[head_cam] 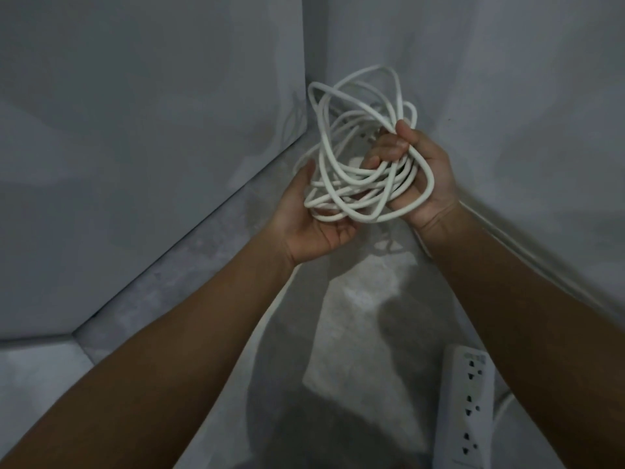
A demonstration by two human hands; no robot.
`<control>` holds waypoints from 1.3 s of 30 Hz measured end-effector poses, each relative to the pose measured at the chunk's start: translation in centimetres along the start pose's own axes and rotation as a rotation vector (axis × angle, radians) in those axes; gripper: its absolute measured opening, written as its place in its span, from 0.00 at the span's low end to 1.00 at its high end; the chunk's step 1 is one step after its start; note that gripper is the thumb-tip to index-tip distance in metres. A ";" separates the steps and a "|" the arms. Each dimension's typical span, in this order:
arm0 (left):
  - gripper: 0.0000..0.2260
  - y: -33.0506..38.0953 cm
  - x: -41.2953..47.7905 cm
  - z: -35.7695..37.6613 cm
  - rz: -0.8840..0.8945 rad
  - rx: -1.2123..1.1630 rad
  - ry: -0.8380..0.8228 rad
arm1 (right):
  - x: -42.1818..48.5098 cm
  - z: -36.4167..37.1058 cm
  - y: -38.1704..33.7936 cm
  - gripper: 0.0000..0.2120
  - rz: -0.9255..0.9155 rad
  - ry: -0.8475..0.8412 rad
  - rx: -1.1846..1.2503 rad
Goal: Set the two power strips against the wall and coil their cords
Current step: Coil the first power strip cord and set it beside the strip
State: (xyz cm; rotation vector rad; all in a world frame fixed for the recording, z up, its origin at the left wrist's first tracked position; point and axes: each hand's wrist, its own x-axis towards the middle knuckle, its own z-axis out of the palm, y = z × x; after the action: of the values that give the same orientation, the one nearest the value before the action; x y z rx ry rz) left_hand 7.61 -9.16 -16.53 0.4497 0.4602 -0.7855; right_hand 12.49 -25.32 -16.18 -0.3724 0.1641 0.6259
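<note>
We see the right hand point(417, 177) with its fingers curled shut around one side of a loose white cord coil point(358, 154); several loops pass through the fist, the thumb pressed on top of them, and one loop hangs over the back of the palm toward the wrist. The left hand point(311, 225) lies palm up beneath the coil's lower left edge, fingers half curled and cupping the bottom strands rather than squeezing them. The coil is lifted above the floor point(355, 333), its upper loops fanning up toward the corner where the left wall point(135, 130) meets the right wall point(507, 96). A strand of cord point(500, 245) runs along the foot of the right wall beside the right forearm. Low on the right, one white power strip point(468, 407) lies flat on the floor, sockets up, near that wall. Between the forearms the floor is open; we see shadow toward the bottom edge.
</note>
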 end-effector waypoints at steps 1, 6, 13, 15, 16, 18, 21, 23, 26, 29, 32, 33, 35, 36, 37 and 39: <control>0.31 -0.1 -0.1 -0.1 0.006 -0.009 -0.009 | 0.1 0.0 0.1 0.08 -0.002 0.005 0.000; 0.40 -0.9 -0.5 -0.4 0.031 -0.037 -0.130 | -0.3 -0.2 0.4 0.08 0.012 0.058 -0.092; 0.41 1.3 -0.3 1.3 0.016 0.182 -0.182 | -1.0 -0.3 -0.4 0.12 -0.053 0.363 -0.518; 0.36 2.0 0.1 1.8 0.032 0.263 -0.083 | -0.7 -0.3 -0.2 0.09 -0.064 0.406 -0.674; 0.32 2.2 0.3 2.1 0.047 0.332 -0.018 | -0.6 -0.4 -0.2 0.06 -0.078 0.433 -0.751; 0.23 2.5 0.5 2.6 0.070 0.471 0.110 | -0.5 -0.4 -0.2 0.09 -0.109 0.492 -0.872; 0.11 2.0 0.8 2.4 0.087 0.516 0.246 | 0.2 0.2 -0.1 0.12 -0.153 0.652 -1.080; 0.08 1.2 1.2 1.7 0.122 0.488 0.312 | 0.7 0.6 -0.2 0.07 -0.146 0.757 -1.310; 0.07 0.1 1.7 0.4 0.209 0.503 0.364 | 0.8 0.3 0.0 0.14 -0.175 0.877 -1.634; 0.08 -0.4 1.6 -0.5 0.247 0.488 0.321 | 0.8 -0.4 0.6 0.18 -0.178 0.932 -1.750; 0.11 -0.5 1.5 -0.9 0.244 0.455 0.242 | 1.4 -1.1 0.9 0.18 -0.136 0.939 -1.682; 0.11 -0.5 1.5 -1.0 0.246 0.456 0.241 | 1.6 -1.2 1.1 0.18 -0.161 0.939 -1.665; 0.10 -0.3 1.5 -1.0 0.258 0.476 0.264 | 1.6 -1.3 2.0 0.21 -0.308 0.941 -1.651; 0.09 -0.2 1.5 -1.1 0.266 0.491 0.281 | 1.4 -1.2 2.6 0.23 -0.409 0.915 -1.622; 0.08 -0.1 1.6 -1.2 0.270 0.505 0.295 | 1.1 -1.1 3.0 0.24 -0.505 0.875 -1.594; 0.10 -0.1 1.6 -1.6 0.268 0.495 0.292 | 0.7 -1.2 3.5 0.23 -0.634 0.787 -1.571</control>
State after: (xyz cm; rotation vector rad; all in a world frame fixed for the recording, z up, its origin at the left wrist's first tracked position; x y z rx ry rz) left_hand 8.22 -9.24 -18.74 1.0750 0.4619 -0.5688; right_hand 10.93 -22.77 -18.44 -2.0996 0.2596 -0.1934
